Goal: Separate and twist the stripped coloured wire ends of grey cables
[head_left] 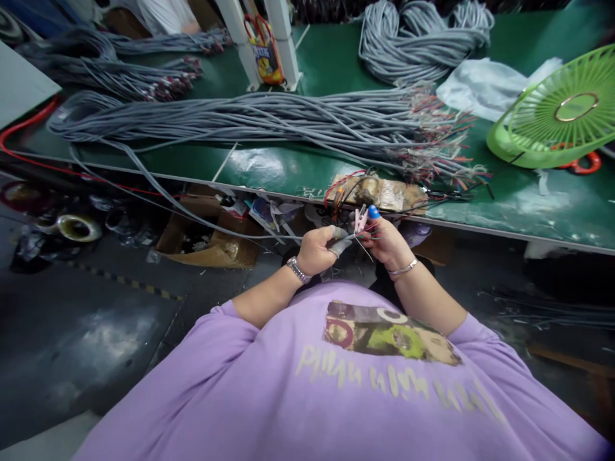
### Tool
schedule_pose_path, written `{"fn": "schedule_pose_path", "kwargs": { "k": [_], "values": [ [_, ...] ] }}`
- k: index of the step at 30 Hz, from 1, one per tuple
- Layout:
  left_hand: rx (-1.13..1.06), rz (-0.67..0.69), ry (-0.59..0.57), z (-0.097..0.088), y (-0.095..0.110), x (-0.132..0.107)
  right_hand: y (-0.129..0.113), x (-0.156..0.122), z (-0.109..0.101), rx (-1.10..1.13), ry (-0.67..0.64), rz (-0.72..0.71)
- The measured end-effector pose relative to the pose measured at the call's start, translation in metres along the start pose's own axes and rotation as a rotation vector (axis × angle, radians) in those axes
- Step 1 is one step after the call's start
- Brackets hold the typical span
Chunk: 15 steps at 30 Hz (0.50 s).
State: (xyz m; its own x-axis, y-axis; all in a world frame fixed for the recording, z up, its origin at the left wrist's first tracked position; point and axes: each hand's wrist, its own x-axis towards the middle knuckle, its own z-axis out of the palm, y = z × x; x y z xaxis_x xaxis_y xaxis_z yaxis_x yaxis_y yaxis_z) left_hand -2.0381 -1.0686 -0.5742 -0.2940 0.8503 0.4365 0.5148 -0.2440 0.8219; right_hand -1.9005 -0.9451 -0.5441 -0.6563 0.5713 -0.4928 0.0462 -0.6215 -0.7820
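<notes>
My left hand, with grey coverings on its fingertips, is closed around a grey cable near its stripped end. The cable runs left and up to the bundle on the table. Thin coloured wires fan out from that end, and my right hand is closed with them between thumb and fingers. A blue cover sits on its thumb. Between the hands a pink clip stands at the wires; what it grips is too small to tell. Just beyond lies a taped wooden board at the table edge.
A long grey cable bundle lies across the green table. Behind it are a coiled bundle and white posts. A green fan and orange-handled scissors lie right. A cardboard box sits below.
</notes>
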Motion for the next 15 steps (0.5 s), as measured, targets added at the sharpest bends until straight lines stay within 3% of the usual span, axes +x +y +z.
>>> {"fn": "schedule_pose_path", "kwargs": {
  "k": [5, 10, 15],
  "values": [
    [-0.013, -0.023, -0.003, 0.0039, -0.0035, -0.0005, 0.0008, 0.0012, 0.0058, 0.151, 0.046, -0.006],
    [0.02, -0.008, -0.015, 0.0027, -0.0018, 0.0003, 0.0023, 0.0033, 0.0094, 0.136, 0.109, -0.073],
    [0.023, 0.023, -0.015, 0.0024, 0.0012, 0.0015, 0.0024, 0.0018, 0.0106, 0.13, 0.087, -0.098]
  ]
}}
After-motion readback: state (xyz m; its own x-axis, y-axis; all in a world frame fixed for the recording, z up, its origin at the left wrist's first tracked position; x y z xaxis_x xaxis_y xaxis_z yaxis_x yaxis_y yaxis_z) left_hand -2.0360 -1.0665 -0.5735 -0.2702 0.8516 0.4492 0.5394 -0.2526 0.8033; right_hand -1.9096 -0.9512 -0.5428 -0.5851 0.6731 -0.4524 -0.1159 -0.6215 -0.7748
